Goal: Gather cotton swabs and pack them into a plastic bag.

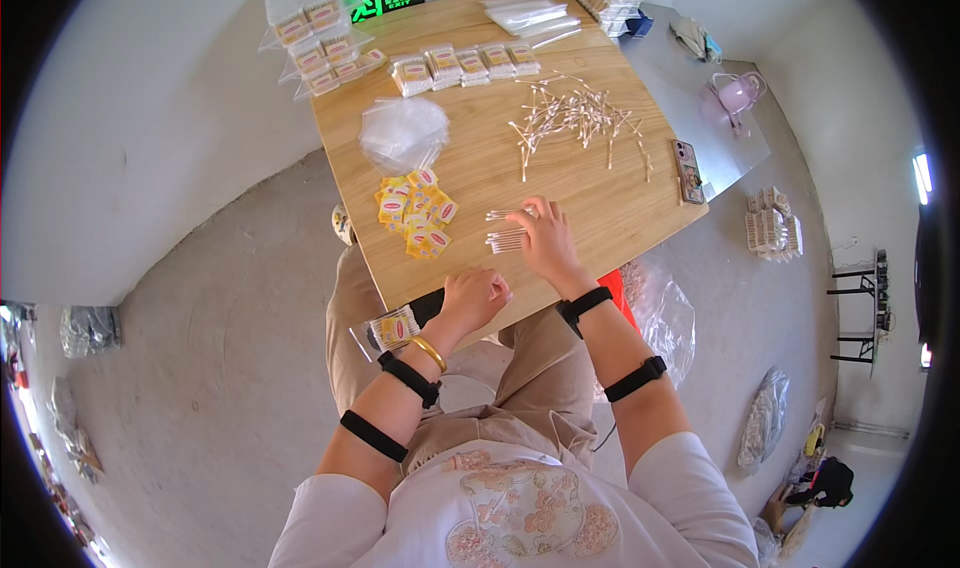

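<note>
My right hand [548, 240] is over the near part of the wooden table [460, 268], its fingers bent onto a small group of cotton swabs [508, 241] laid side by side in two short rows. The hand covers the right ends of these swabs. At the table's front edge my left hand [475, 300] is curled closed; what its fingers hold, if anything, is hidden. Beside the left wrist is a clear pack of cotton swabs [394, 328] with a yellow label. Yellow-and-white printed cards [413, 211] lie in a loose pile further left.
Clear plastic bags [404, 136] lie behind the cards. Filled swab packs [465, 66] form a row at the back. Loose cotton swabs [580, 118] are scattered at the far right, near a phone [688, 172] at the edge. More packs [318, 38] are stacked at the far left corner.
</note>
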Demonstrator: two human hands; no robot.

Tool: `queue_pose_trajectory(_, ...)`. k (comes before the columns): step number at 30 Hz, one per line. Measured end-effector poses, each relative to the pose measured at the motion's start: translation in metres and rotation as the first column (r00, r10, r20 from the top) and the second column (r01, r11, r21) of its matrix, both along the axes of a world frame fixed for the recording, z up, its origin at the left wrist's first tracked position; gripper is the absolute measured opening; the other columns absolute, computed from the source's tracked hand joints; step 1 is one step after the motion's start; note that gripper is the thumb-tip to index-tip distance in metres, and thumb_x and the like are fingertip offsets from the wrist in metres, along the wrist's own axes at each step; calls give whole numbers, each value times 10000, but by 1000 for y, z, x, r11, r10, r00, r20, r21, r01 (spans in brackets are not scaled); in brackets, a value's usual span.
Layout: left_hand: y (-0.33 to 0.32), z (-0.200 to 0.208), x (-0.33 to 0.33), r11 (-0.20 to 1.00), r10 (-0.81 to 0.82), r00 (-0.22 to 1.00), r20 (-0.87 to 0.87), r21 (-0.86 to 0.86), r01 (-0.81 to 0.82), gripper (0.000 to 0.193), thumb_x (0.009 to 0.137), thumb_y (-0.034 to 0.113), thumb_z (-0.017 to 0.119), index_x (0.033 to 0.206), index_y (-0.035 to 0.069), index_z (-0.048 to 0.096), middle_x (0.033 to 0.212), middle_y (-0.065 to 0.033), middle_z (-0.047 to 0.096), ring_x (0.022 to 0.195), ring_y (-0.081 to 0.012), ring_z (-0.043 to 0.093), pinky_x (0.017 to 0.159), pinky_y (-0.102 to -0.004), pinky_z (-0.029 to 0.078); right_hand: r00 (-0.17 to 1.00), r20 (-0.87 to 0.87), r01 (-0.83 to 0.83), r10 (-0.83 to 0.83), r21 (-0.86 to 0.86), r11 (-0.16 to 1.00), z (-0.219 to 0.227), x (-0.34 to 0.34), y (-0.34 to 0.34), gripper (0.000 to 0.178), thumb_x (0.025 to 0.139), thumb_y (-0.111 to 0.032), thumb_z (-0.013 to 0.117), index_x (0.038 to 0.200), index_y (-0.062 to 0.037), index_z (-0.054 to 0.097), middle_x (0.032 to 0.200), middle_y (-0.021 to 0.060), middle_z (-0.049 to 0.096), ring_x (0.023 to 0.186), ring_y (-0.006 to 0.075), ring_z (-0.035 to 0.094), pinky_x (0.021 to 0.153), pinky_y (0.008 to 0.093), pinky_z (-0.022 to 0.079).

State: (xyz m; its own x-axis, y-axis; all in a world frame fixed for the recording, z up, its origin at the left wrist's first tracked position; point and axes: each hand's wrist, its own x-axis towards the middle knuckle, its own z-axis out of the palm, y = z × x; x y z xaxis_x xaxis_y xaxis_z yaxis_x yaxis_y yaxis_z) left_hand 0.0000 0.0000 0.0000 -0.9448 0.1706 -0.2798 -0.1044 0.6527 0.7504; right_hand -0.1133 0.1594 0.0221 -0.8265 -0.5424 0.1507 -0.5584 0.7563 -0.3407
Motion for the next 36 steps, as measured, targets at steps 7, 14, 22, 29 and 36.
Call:
queue_pose_trajectory(7, 2, 3, 1, 1000, 12, 1000, -19, -1, -12, 203, 880, 363, 656, 920, 166, 676, 911, -18, 652, 991, -249, 617, 892, -460, 402, 1000, -2, -5, 5, 21, 1000, 4, -4, -1, 331, 790, -24, 638, 1078, -171, 709, 1207, 67, 552, 1146, 307, 519, 938, 457, 434)
queue_pose_trajectory(14, 2, 0, 3, 998, 40, 992, -116, -33, -44, 203, 855, 341, 681, 914, 149, 708, 832, -20, 660, 859, -223, 650, 820, -419, 452, 999, -34, 0, -1, -19, 1000, 4, -15, -6, 319, 794, -19, 633, 1074, -154, 705, 1172, 61, 565, 1120, 296, 534, 939, 451, 433)
queue_pose_trajectory(22, 5, -4, 2, 999, 53, 993, -108, 18, -52, 155, 841, 298, 704, 881, 149, 700, 836, -26, 662, 881, -235, 637, 813, -428, 447, 995, -77, 66, -68, -21, 998, 2, -61, -12, 355, 799, -6, 641, 1126, -143, 665, 1156, 69, 573, 1113, 311, 531, 941, 447, 446)
queue_pose_trajectory(29, 3, -5, 0, 999, 31, 999, -21, 37, -30, 149, 842, 300, 712, 868, 156, 686, 870, -13, 661, 936, -235, 627, 841, -450, 419, 981, 159, 58, -107, 288, 956, 8, -82, -31, 136, 808, -121, 696, 934, -171, 697, 1146, 87, 578, 1132, 322, 529, 951, 444, 446)
queue_pose_trajectory(36, -2, 3, 1, 998, 42, 996, -74, 46, -38, 154, 841, 305, 711, 886, 160, 685, 841, -1, 650, 898, -228, 623, 823, -444, 412, 954, 127, 253, -271, 143, 957, 4, -99, -17, 94, 801, -211, 723, 877, -165, 692, 1037, 89, 629, 1096, 312, 560, 944, 446, 441)
